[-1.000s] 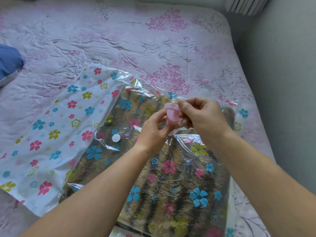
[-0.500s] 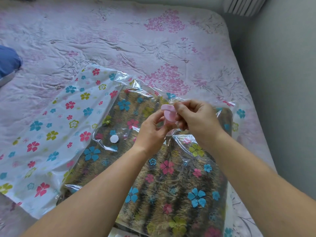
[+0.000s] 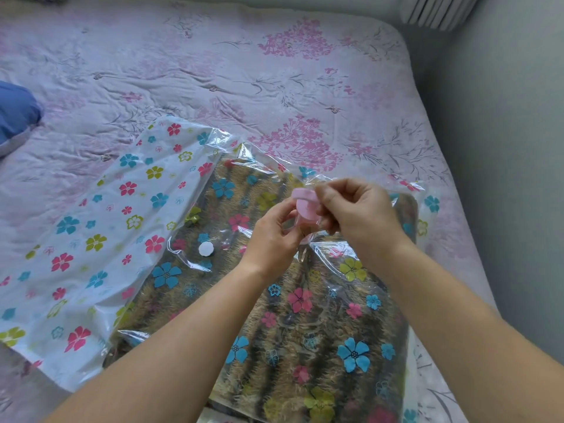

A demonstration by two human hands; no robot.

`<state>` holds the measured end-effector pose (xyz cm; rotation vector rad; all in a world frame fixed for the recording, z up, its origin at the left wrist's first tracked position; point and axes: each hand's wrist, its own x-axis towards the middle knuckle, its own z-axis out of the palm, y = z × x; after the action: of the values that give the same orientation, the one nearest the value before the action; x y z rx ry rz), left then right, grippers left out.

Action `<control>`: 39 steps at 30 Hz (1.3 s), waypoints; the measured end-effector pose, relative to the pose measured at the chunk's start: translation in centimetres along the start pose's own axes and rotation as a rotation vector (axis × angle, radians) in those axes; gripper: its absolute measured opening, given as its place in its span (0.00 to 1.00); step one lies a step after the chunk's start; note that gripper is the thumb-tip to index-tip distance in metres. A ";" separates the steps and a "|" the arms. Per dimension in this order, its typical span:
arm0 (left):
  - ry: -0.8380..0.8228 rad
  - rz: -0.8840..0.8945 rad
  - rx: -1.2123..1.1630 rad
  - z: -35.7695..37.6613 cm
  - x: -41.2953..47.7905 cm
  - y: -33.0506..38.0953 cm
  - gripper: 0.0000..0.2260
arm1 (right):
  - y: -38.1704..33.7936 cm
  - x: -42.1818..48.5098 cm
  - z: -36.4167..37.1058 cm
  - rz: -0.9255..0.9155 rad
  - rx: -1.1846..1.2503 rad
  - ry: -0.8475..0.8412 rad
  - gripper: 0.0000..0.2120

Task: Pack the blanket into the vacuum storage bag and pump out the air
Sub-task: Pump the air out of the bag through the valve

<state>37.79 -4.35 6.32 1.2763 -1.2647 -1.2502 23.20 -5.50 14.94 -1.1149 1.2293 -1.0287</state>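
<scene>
A: Status on vacuum storage bag [image 3: 91, 227]?

B: Flat on bed sheet [image 3: 213, 71], near-centre of bed. Clear glossy film, creased, printed with pink, blue and olive flowers. Left part empty and flat, reading white.

A: Blanket [image 3: 329, 328]?

B: Inside, filling right part of bag. Shaggy brown pile with dark stripes. Long axis roughly near-to-far; near end cut off by frame.

A: Hands?

B: Both raised over far half of blanket. Left hand [image 3: 274, 236] pinching pink plastic piece [image 3: 305, 206] from left, thumb against fingers. Right hand [image 3: 357, 215] curled onto same piece from right. Smooth, rounded, 1 flat face toward camera. Film drawn up into a peak just under it. Fixed to film or loose: cannot tell.

A: Anything else on bag?

B: 1 white disc [image 3: 206, 248], round, scalloped rim, just left of left hand at blanket's left margin. Above or under film: cannot tell.

A: Edges, room to move?

B: Right edge of bag close to right edge of bed, grey wall [image 3: 503, 178] just beyond. Tight there. Wide open sheet far and left: lilac quilted fabric, wrinkled, pink floral print. Blue pillow [image 3: 15, 117] at left frame edge, well apart from bag. Ribbed radiator [image 3: 436, 10] at far right corner.
</scene>
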 end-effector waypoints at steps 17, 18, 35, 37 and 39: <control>-0.005 -0.004 0.051 -0.1 0.1 0.1 0.13 | 0.4 0.1 0.1 -0.003 -0.008 0.021 0.08; -0.004 -0.006 0.067 -0.1 0.0 0.0 0.12 | 0.8 0.2 0.0 0.036 -0.014 0.023 0.07; -0.005 -0.003 0.068 -0.2 0.1 -0.4 0.12 | 1.0 0.5 -0.1 0.034 -0.051 0.003 0.06; -0.015 -0.004 0.065 -0.3 0.2 -0.4 0.14 | 0.1 0.6 -0.3 0.014 -0.046 -0.023 0.07; -0.028 0.010 0.067 -0.3 0.4 -0.3 0.17 | -2.2 0.3 -0.8 -0.107 0.040 -0.071 0.08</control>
<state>38.05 -4.70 5.99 1.3028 -1.3409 -1.2318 22.44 -6.26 17.02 -1.1870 1.0980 -1.0801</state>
